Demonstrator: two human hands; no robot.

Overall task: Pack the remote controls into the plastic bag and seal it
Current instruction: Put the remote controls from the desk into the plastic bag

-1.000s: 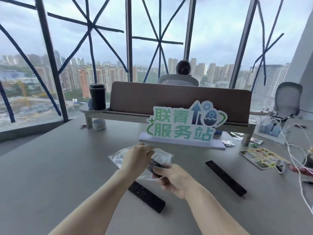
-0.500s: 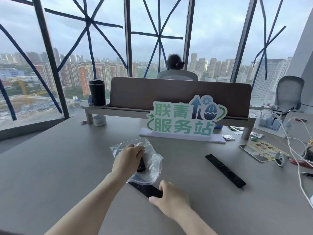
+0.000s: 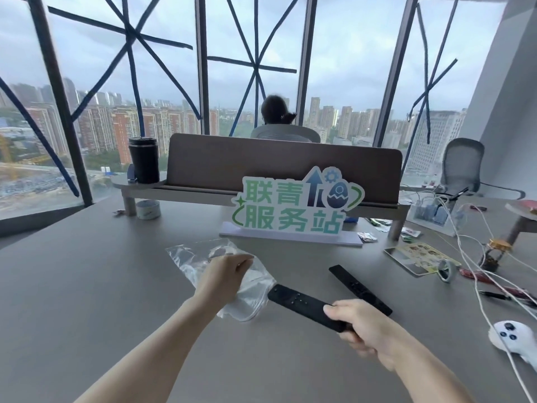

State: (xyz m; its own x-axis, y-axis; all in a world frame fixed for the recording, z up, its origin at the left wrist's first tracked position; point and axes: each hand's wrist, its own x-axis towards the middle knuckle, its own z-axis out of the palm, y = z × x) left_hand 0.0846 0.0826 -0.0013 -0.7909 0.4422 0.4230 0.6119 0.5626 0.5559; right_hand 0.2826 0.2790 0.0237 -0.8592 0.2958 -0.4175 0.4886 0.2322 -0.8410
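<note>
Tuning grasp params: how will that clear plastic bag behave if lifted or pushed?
The plastic bag is crumpled and sags around the left hand, so it is probably floppy and won't hold its mouth open alone. It looks thin and light, so the remote in the right hand would likely push it along the smooth table unless it is pinned.

The left hand (image 3: pixel 223 276) hides part of the bag (image 3: pixel 200 257); the bag's contents are unclear; the right hand (image 3: pixel 369 330) hides the remote's (image 3: pixel 299 301) near end

the right hand (image 3: pixel 374 333) has now lifted the long black remote control (image 3: pixel 305 306), its tip pointed at the clear plastic bag (image 3: pixel 255 289).
</note>
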